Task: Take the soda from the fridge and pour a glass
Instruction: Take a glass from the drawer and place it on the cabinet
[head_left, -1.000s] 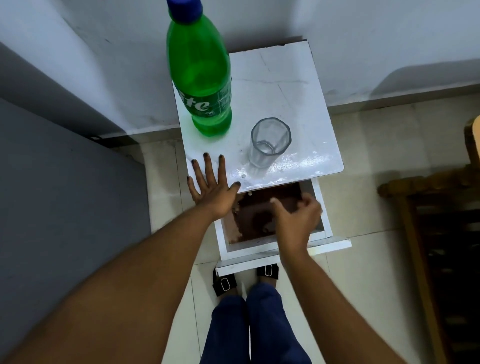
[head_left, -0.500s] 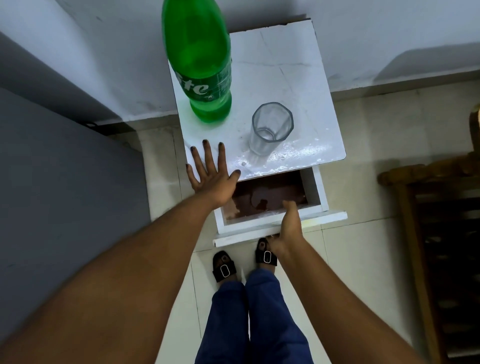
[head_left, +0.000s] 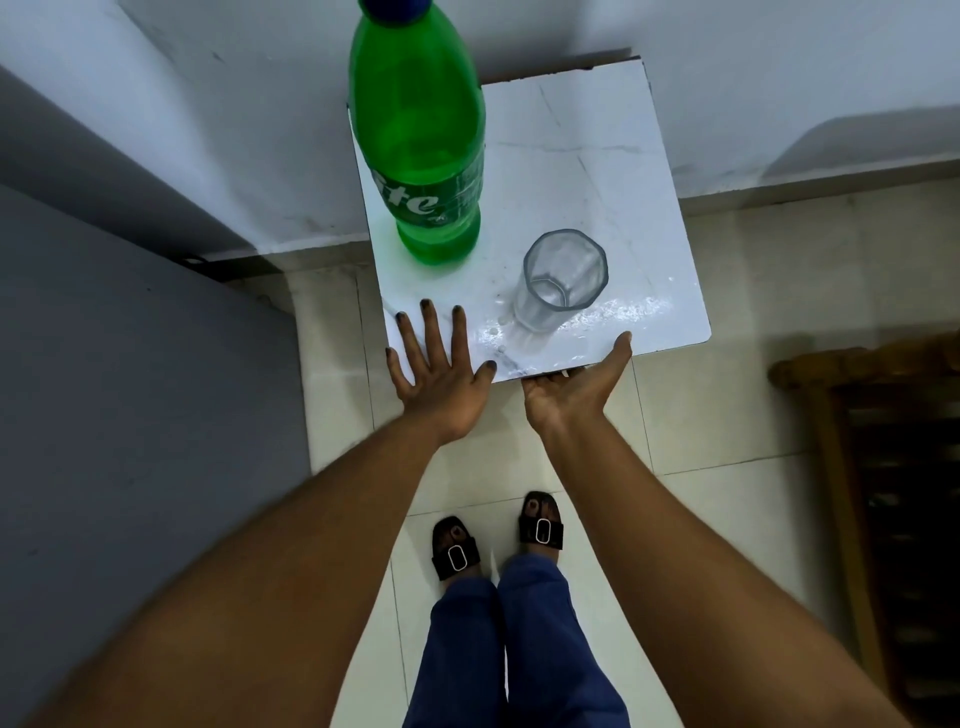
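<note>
Left hand (head_left: 441, 379) flat and spread on near table (head_left: 597, 130) edge to steady it, right hand (head_left: 571, 387) open, pressing front; bottle (head_left: 415, 130), glass (head_left: 563, 278) untouched.

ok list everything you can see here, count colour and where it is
soda bottle: 1, green with a blue cap, upright at the back left of the small table
glass: 1, clear, looks empty, upright near the table's front edge, right of the bottle
small table: 1, white top with wet patches at the front, against the wall
floor: pale tiles, around and below the table
wall: white, behind the table
grey panel: 1, at the left side
wooden furniture: 1, brown, at the right edge
sandals: 2, black with buckles, on the person's feet
trousers: blue, bottom centre
left hand: flat, fingers spread on the table's front left
right hand: palm up at the table's front edge, fingers under it
</note>
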